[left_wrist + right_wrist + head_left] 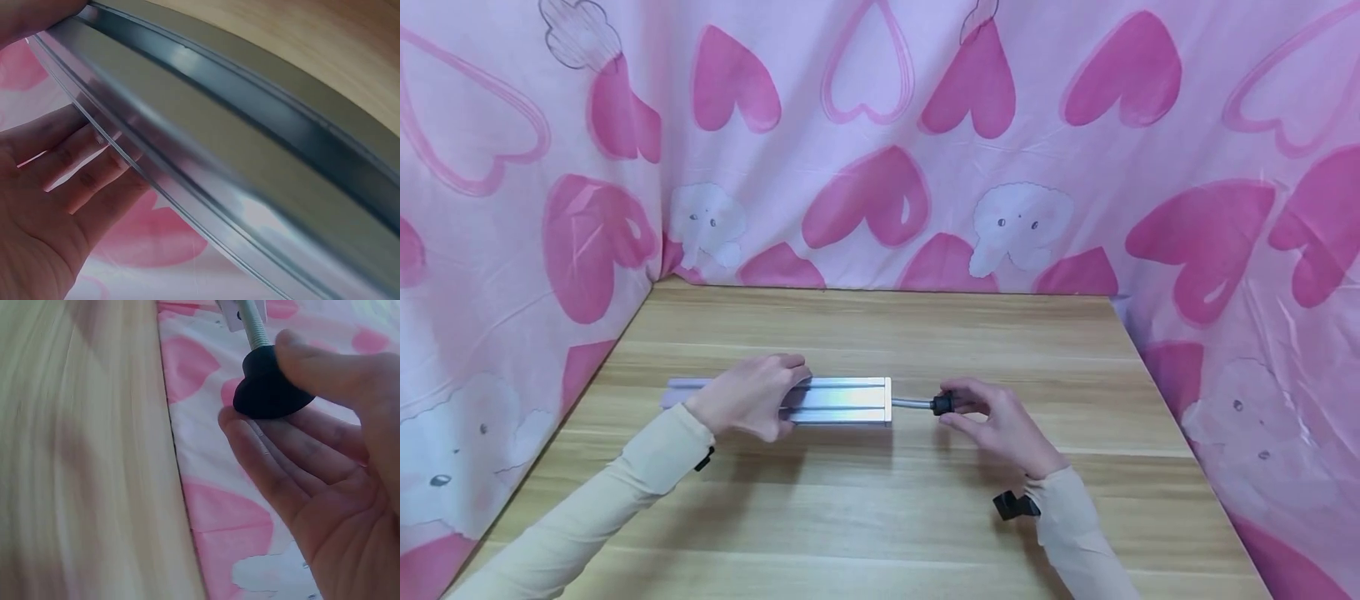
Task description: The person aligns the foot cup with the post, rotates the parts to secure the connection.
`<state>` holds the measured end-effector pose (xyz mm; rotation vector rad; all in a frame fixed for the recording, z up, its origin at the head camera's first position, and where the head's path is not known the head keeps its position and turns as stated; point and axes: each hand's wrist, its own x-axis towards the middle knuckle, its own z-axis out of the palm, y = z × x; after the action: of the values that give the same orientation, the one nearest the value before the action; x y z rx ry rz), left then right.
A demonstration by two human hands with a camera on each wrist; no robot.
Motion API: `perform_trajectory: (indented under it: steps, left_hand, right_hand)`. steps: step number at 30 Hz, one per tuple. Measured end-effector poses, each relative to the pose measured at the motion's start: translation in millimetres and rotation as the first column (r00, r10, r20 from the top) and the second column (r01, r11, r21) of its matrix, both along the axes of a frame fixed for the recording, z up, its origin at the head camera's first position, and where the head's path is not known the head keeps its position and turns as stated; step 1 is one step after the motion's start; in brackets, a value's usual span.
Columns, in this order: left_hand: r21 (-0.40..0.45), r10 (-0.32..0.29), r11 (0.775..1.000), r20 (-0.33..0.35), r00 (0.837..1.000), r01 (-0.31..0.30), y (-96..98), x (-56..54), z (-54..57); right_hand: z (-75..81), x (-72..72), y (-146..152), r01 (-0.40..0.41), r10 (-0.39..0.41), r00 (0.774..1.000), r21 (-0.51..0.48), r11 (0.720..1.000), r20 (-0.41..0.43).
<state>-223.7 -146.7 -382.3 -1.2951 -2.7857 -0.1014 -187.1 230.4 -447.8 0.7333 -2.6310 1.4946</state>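
Observation:
A silver aluminium profile (844, 393) with long grooves lies level over the table, casting a shadow below. Around its middle, my left hand (748, 396) grips it with the thumb on the near side and fingers over the far side. The left wrist view shows the grooved profile (206, 128) crossing above the fingers. From the profile's right end plate (888, 402) extends a threaded levelling foot with a black base (942, 404). My right hand (1003, 421) pinches that base between thumb and fingers. The right wrist view shows the black foot (269, 387) and its threaded rod (251, 324).
The wood-grain table (880, 525) spreads under both hands. A pink and white heart-print cloth (865, 192) hangs behind it and along both sides. Black straps with a small mount (1015, 505) sit on the wrists.

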Motion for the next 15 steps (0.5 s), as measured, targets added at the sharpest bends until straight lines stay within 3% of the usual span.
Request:
perform_trajectory:
  steps: [7, 15]
  left_hand:
    - [-0.003, 0.006, 1.000, -0.026, 1.000, -0.007, 2.9, 0.7, 2.1]
    - [0.005, 0.012, 1.000, -0.019, 1.000, -0.012, 7.0, 4.6, 3.2]
  right_hand:
    - [-7.6, -3.1, 6.1, -0.021, 0.041, 0.984, -0.116, 0.993, 0.173]
    - [-5.4, -4.2, 4.9, -0.007, 0.059, 0.954, -0.174, 0.985, 0.294]
